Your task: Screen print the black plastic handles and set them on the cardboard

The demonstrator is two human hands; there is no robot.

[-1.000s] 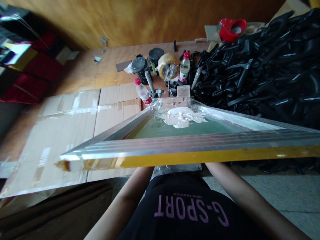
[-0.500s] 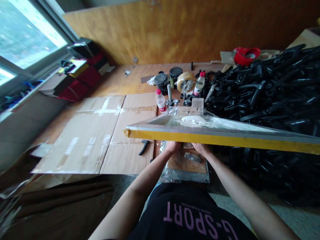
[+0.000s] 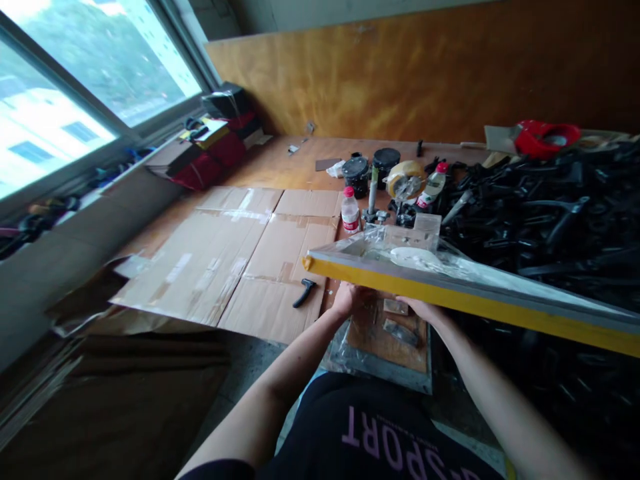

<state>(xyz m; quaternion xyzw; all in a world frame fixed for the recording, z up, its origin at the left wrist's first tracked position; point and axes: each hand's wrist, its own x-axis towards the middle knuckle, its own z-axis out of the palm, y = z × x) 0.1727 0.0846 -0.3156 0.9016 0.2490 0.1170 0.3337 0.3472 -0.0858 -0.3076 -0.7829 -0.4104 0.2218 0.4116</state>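
A tilted screen-printing frame (image 3: 470, 290) with a yellow-taped edge is raised over the work board (image 3: 370, 337). White paste (image 3: 415, 259) lies on its mesh. My left hand (image 3: 347, 297) reaches under the near edge of the frame, its fingers mostly hidden. Beside it, my right hand (image 3: 420, 309) also goes under that edge, its fingers out of sight. What either hand holds, if anything, cannot be seen. Between my forearms a small clear block (image 3: 395, 306) and a taped, longish piece (image 3: 401, 332) sit on the board. A black curved lever (image 3: 304, 293) rests on the cardboard to the left.
Flattened cardboard (image 3: 250, 260) covers the bench's left side. A large heap of black parts (image 3: 545, 213) fills the right. Behind the frame stand a red-capped bottle (image 3: 350, 212), dark tubs (image 3: 356, 175) and a tape roll (image 3: 406, 180). A red tape dispenser (image 3: 547, 139) lies farther back.
The view has swung, so the bench things appear farther right. My hands stay under the frame's near edge, and the black lever still lies on the cardboard.
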